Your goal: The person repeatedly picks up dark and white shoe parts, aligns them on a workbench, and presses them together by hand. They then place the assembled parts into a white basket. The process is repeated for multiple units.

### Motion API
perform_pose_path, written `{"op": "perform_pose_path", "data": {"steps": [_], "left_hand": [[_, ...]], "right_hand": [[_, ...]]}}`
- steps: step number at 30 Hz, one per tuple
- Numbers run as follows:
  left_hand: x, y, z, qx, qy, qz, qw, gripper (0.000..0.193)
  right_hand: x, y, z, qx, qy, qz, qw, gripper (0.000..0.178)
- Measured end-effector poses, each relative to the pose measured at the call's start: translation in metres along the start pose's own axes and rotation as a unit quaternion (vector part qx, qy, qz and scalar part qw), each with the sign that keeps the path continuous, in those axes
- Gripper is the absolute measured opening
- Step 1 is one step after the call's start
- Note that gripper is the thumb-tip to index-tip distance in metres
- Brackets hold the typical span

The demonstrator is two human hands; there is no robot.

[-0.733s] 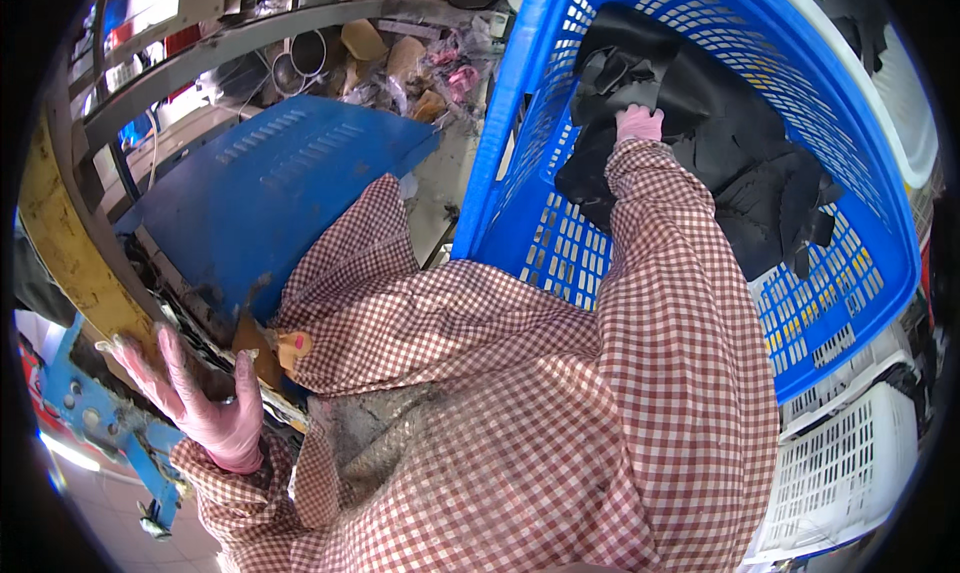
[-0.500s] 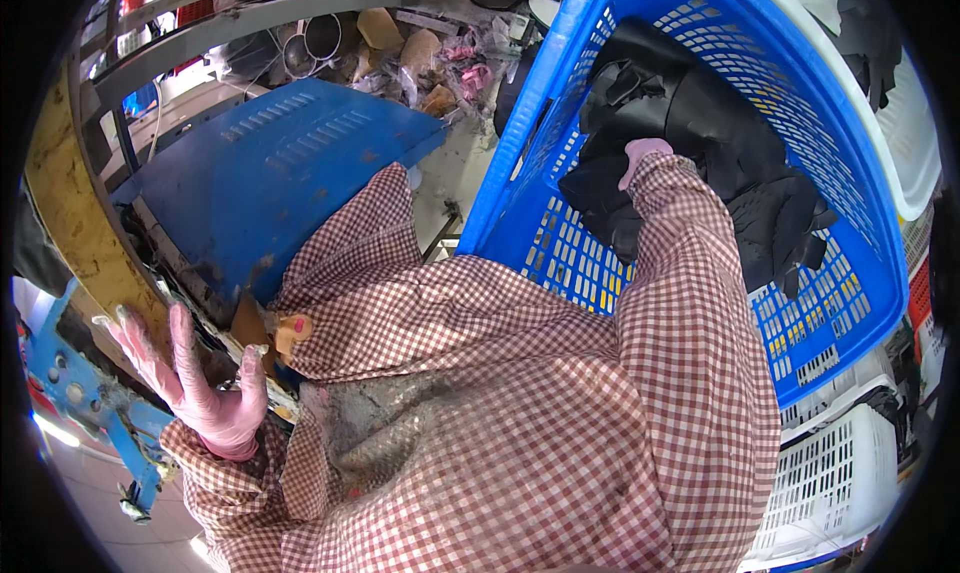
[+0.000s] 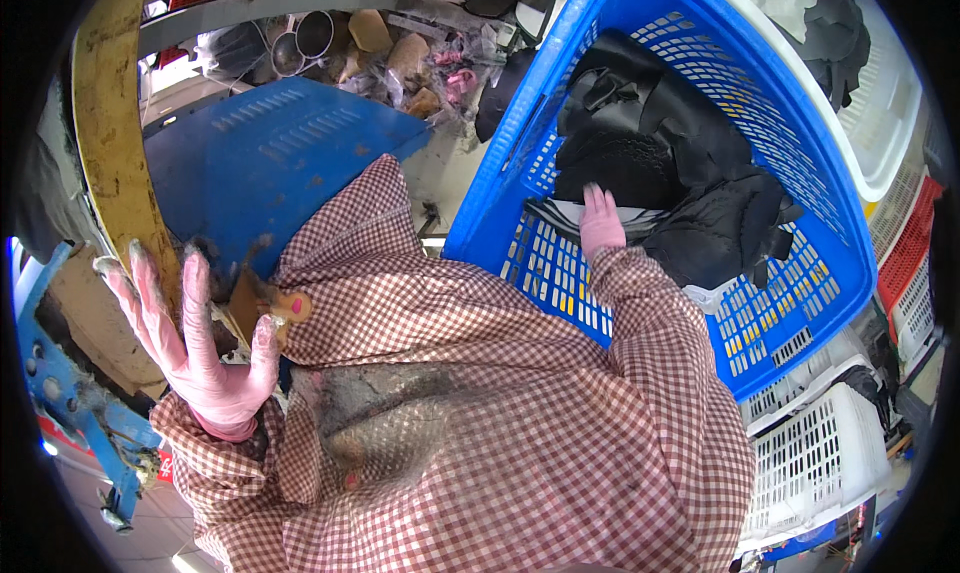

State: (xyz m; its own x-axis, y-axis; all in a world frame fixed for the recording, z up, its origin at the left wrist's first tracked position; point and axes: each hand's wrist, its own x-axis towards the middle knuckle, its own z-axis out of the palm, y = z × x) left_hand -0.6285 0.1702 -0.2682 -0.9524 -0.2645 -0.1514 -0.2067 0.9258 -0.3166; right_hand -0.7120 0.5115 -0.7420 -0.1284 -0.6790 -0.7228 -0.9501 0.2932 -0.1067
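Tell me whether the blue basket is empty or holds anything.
Partly filled: black pieces lie inside the blue basket, its slotted floor showing beside them.

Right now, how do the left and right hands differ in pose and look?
The left hand has its fingers spread wide; the right hand has them close together. The left hand is by the yellow post, outside the blue basket; the right hand is inside it, at the black pieces. The left hand's fingertips look grey and dusty; the right hand looks cleaner. Both wear pink gloves.
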Motion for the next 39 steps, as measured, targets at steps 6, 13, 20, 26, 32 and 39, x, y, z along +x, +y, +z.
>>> {"op": "perform_pose_path", "data": {"steps": [6,13,20,26,32,39], "left_hand": [[-0.001,-0.001,0.002,-0.006,0.003,-0.002,1.0,0.07],[0.002,-0.001,0.001,-0.035,-0.004,0.015,0.999,0.063],[-0.013,-0.007,0.02,-0.08,0.039,-0.003,0.996,0.07],[-0.008,-0.007,0.031,-0.158,0.094,-0.002,0.983,0.08],[-0.043,0.08,-0.004,-0.35,0.026,0.327,0.878,0.09],[-0.106,0.07,-0.004,-0.306,0.449,0.217,0.811,0.036]], "right_hand": [[0.014,-0.017,0.012,0.186,-0.194,0.05,0.962,0.049],[0.053,-0.005,-0.002,0.215,-0.203,0.11,0.949,0.053],[-0.042,0.05,-0.049,0.338,-0.108,0.122,0.927,0.05],[-0.167,0.042,-0.13,0.605,0.212,0.236,0.731,0.046],[-0.296,-0.03,-0.27,0.867,0.378,0.196,0.259,0.045],[-0.378,-0.125,-0.382,0.915,0.321,0.062,0.235,0.044]]}}
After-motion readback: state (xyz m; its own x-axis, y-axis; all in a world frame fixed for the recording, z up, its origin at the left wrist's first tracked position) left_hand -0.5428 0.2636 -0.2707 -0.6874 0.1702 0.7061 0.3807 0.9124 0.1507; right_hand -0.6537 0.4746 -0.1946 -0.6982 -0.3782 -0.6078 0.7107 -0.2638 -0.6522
